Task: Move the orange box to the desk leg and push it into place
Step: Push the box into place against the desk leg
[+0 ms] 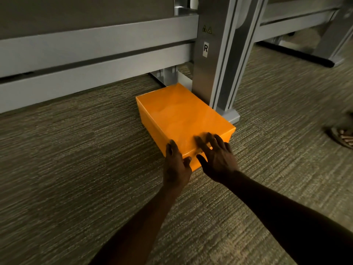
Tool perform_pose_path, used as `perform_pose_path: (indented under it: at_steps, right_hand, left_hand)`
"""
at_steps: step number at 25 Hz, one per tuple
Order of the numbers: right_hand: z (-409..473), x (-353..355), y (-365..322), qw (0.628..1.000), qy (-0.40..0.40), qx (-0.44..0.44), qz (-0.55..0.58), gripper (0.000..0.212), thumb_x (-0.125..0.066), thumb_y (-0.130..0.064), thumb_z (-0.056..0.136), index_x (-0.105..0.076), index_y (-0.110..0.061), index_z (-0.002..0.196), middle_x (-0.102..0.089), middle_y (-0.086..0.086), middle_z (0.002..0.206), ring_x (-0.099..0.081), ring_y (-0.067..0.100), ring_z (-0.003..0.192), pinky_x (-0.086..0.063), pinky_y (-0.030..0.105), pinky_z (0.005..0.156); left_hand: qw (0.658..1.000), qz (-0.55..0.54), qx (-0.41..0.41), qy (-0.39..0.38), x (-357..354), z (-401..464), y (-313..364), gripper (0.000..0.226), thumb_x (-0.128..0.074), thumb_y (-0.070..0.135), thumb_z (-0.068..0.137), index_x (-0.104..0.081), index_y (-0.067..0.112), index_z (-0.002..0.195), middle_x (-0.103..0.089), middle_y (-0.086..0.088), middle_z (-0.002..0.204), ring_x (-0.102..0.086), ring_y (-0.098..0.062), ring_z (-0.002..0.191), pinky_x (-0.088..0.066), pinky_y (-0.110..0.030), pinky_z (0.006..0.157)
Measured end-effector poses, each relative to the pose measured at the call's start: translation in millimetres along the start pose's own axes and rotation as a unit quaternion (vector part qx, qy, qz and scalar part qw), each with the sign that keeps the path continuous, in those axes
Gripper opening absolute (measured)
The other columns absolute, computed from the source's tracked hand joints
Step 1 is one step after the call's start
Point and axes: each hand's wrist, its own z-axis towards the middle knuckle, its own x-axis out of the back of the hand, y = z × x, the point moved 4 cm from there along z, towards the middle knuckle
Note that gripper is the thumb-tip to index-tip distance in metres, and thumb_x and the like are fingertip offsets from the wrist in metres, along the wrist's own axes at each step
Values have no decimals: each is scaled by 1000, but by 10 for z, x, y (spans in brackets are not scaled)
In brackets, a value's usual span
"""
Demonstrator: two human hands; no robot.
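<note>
The orange box (177, 113) lies flat on the carpet, its long right side against the grey metal desk leg (215, 60) and that leg's foot. My left hand (176, 163) wraps the box's near left corner, thumb on the front face and fingers along the side. My right hand (217, 155) rests over the near edge with fingers spread on the lid and thumb down the front face. Both hands touch the box; the right fingers look blurred.
Grey horizontal rails (86, 62) of the desk frame run along the left behind the box. Another desk leg and foot (328, 52) stand at the far right. A sandalled foot (342, 136) shows at the right edge. Striped carpet (76, 169) covers the floor.
</note>
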Motion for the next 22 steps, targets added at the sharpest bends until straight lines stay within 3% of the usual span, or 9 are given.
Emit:
perform_pose_path:
  at_steps: [4, 7, 10, 12, 14, 16, 18, 22]
  right_hand:
    - [58, -70, -272, 993, -52, 96, 36, 62, -43, -44, 107, -20, -39, 164, -15, 10, 175, -7, 39, 162, -22, 55, 127]
    - [58, -49, -199, 993, -63, 91, 45, 58, -44, -43, 109, -24, -38, 163, -18, 11, 174, -9, 41, 161, -29, 55, 125]
    - [-70, 33, -173, 995, -13, 102, 17, 53, -43, -41, 108, -38, -31, 160, -35, 13, 168, -27, 45, 156, -40, 57, 119]
    - [-158, -53, -204, 992, -30, 111, -47, 54, -27, -42, 110, -30, -31, 163, -31, 11, 170, -22, 44, 158, -32, 55, 124]
    - [-206, -126, -182, 997, -33, 76, -9, 55, -35, -40, 111, -28, -31, 164, -28, 13, 171, -17, 46, 159, -32, 56, 124]
    - [-185, -112, -131, 997, -30, 66, 23, 57, -45, -40, 109, -29, -33, 163, -29, 12, 171, -18, 45, 159, -36, 55, 122]
    - [-154, -77, -91, 996, -44, 75, 11, 60, -44, -44, 108, -24, -38, 164, -25, 8, 173, -16, 41, 160, -32, 56, 124]
    - [-143, -48, -103, 997, -46, 65, -13, 74, -45, -55, 103, -10, -36, 167, -10, 13, 176, -8, 38, 162, -23, 60, 126]
  left_hand:
    - [997, -52, 52, -7, 109, 104, -86, 93, -66, 18, 94, -3, 2, 162, -14, -20, 171, -22, -35, 157, -28, -44, 125]
    - [997, -40, 41, -45, 87, 136, -110, 90, -62, 16, 95, -4, 7, 163, -14, -16, 172, -23, -33, 157, -30, -43, 124]
    - [994, -68, 33, -78, 40, 111, -84, 89, -62, 21, 97, -4, 10, 164, -16, -14, 172, -26, -32, 156, -33, -47, 124]
    - [992, -90, 39, -85, -17, 106, -81, 88, -63, 22, 98, -6, 13, 164, -21, -13, 171, -30, -31, 155, -37, -49, 122]
    - [990, -98, 45, -91, -40, 110, -112, 90, -63, 23, 98, -3, 15, 164, -23, -14, 170, -33, -31, 155, -40, -50, 120]
    - [992, -70, 42, -101, -51, 125, -150, 91, -61, 26, 99, 1, 15, 164, -18, -14, 171, -30, -32, 155, -37, -49, 122]
    - [993, -28, 31, -110, -39, 163, -148, 91, -58, 27, 101, 7, 12, 163, -7, -14, 173, -24, -34, 157, -32, -43, 125]
    - [995, 1, -3, -100, 24, 123, -118, 90, -56, 21, 101, 9, 12, 163, 5, -11, 174, -21, -35, 158, -38, -44, 116]
